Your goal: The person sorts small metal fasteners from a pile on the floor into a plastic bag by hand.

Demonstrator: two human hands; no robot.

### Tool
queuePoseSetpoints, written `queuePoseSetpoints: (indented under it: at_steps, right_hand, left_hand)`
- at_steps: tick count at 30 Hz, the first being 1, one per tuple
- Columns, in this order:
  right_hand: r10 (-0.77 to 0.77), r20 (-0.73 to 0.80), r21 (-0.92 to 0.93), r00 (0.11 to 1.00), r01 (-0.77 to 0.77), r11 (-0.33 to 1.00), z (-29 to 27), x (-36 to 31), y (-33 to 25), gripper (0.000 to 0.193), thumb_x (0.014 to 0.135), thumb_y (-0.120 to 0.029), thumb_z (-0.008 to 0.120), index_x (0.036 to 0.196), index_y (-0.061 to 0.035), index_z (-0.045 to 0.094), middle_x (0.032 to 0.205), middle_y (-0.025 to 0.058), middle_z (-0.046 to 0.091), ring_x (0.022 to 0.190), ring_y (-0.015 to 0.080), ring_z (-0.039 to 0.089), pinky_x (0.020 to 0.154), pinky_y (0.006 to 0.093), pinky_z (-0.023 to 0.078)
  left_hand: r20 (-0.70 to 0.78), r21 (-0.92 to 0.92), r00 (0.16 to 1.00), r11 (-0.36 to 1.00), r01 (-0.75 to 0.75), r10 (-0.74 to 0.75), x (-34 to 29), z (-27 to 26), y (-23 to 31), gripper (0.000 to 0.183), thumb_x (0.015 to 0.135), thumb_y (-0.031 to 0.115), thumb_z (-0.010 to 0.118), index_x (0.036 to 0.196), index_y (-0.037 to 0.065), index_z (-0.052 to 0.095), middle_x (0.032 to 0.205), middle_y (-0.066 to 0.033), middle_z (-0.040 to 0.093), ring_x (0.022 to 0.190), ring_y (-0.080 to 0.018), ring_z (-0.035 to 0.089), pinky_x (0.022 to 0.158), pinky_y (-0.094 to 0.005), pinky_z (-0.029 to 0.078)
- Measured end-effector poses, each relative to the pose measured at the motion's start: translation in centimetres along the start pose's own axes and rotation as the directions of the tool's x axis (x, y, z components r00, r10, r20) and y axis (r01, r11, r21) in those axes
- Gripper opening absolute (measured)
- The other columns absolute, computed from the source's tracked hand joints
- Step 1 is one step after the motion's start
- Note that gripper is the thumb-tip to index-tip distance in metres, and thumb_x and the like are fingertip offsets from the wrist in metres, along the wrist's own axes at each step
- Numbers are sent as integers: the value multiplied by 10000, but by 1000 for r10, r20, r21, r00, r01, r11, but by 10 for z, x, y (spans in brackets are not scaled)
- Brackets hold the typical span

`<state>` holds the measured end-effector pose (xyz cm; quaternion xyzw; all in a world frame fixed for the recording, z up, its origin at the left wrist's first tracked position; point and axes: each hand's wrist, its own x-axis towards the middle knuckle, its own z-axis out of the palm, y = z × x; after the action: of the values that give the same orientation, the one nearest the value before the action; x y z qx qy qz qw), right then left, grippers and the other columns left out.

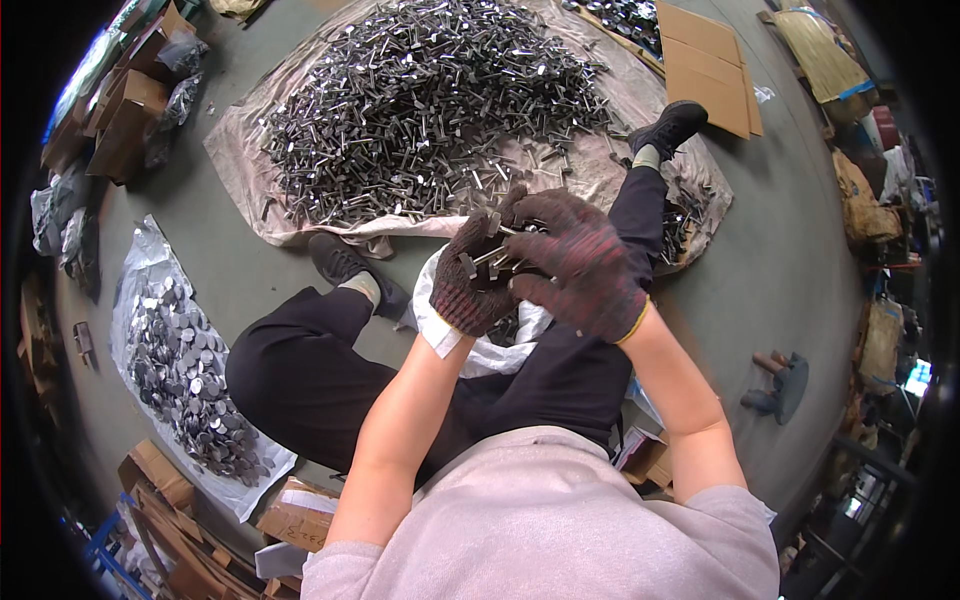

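Between my legs, my two hands meet above an open white sack (497,357), both in dark knitted work gloves. My left hand (472,280) is cupped round several short metal bolts (490,262) with flat heads. From the other side my right hand (585,262) closes over the same bolts with curled fingers, a little smeared by motion. More dark metal pieces show inside the sack, partly hidden by the gloves. Beyond my hands lies a large heap of similar bolts (430,100) on a pale cloth (240,165).
On the left, flat metal discs (190,375) lie on a plastic sheet (148,250). Cardboard boxes (130,115) stand at the far left, and a cardboard sheet (705,65) at the far right. A small stool (790,388) is on the floor at right. My legs frame the sack.
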<state>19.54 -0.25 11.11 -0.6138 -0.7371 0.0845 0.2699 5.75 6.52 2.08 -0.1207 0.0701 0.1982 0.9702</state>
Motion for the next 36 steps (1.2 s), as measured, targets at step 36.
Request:
queuePoseSetpoints:
  at_steps: [36]
  right_hand:
    - [103, -278, -83, 955, -131, 988, 23, -6, -12, 370, 663, -186, 772, 1001, -72, 673, 1066, 106, 639, 1018, 343, 604, 880, 454, 479]
  left_hand:
    - [86, -75, 996, 997, 36, -30, -7, -15, -4, 536, 1009, 448, 446, 1373, 56, 479, 1248, -169, 625, 1200, -294, 573, 1025, -485, 473]
